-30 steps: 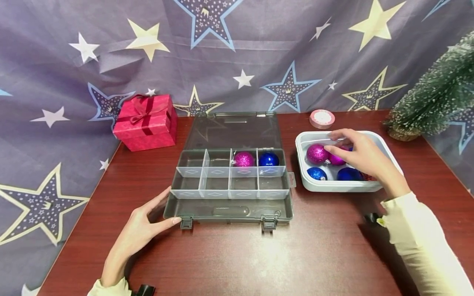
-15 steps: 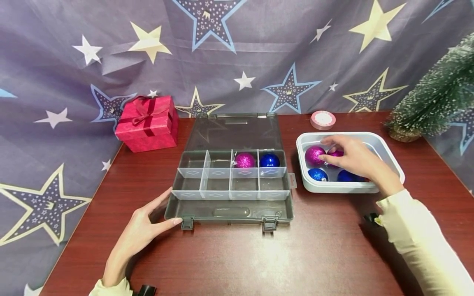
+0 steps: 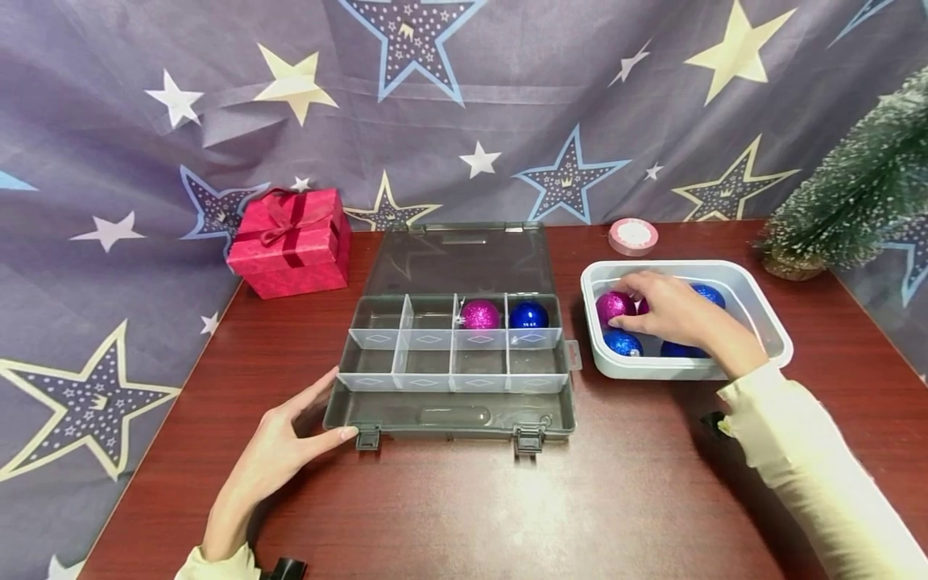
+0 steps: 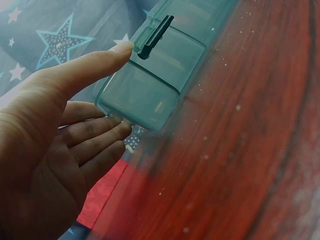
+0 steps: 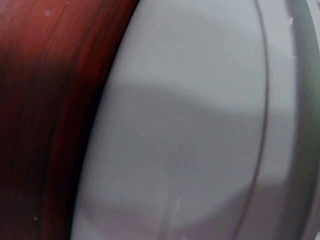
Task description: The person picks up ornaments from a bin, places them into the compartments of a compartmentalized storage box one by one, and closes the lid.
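My left hand point(image 3: 271, 451) rests at the front left corner of a grey see-through divided case point(image 3: 449, 415). In the left wrist view its thumb point(image 4: 95, 70) touches the case by a latch, and the fingers lie fairly straight along the side. The case's lid lies back. A glittery magenta bauble point(image 3: 480, 315) and a shiny blue bauble point(image 3: 528, 315) sit in two back compartments. Inside the white tub point(image 3: 772, 330), my right hand point(image 3: 670, 310) grips another glittery magenta bauble point(image 3: 613, 306) between thumb and fingers. The right wrist view shows the tub's wall point(image 5: 190, 100), no hand.
More baubles lie in the tub, among them a glittery blue bauble point(image 3: 622, 344); some are partly covered by the hand. Behind stand a red gift box point(image 3: 290, 246), a ribbon roll point(image 3: 633, 236) and a small frosted tree point(image 3: 841, 193). A star-patterned cloth point(image 3: 435, 137) hangs at the back.
My right hand has moved left and lower in the tub, from above the baubles onto the glittery magenta bauble at the left. The left hand stays at the case corner.
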### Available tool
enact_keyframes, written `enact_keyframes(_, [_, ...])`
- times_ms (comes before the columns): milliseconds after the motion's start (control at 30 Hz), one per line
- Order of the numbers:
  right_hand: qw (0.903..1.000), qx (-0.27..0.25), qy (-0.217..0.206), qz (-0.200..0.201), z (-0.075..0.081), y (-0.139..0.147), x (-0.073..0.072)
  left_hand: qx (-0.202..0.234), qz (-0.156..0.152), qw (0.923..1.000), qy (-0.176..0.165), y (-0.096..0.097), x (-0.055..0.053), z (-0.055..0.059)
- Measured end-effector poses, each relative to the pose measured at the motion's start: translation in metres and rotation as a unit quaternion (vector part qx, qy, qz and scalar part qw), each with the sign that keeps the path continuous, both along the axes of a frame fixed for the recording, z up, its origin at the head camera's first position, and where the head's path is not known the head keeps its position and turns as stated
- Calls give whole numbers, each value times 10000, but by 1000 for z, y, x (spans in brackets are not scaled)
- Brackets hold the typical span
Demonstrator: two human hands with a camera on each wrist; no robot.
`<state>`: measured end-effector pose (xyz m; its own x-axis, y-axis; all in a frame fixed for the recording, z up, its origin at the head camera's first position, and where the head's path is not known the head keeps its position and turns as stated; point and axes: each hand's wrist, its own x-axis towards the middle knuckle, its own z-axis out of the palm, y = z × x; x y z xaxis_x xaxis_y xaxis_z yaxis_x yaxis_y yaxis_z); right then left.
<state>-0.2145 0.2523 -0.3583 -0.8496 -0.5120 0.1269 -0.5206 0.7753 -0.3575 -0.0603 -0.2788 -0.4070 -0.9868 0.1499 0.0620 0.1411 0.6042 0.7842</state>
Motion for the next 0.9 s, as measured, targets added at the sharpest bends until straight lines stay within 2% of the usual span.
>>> enact_keyframes(133, [10000,26,-54,32,-2,0,-2,-12,-3,10000,1,0,0,0])
enact_keyframes(400, [9994,-247,-229,-29,-2,3,1,47,-20,10000,11,0,0,-1])
enact_keyframes(533, [9979,-494,-400,-126,3,7,4,-10,7,10000,10,0,0,0])
enact_keyframes(900, [9915,-1109,-452,-516,25,11,15,-202,77,9998,-16,0,0,1])
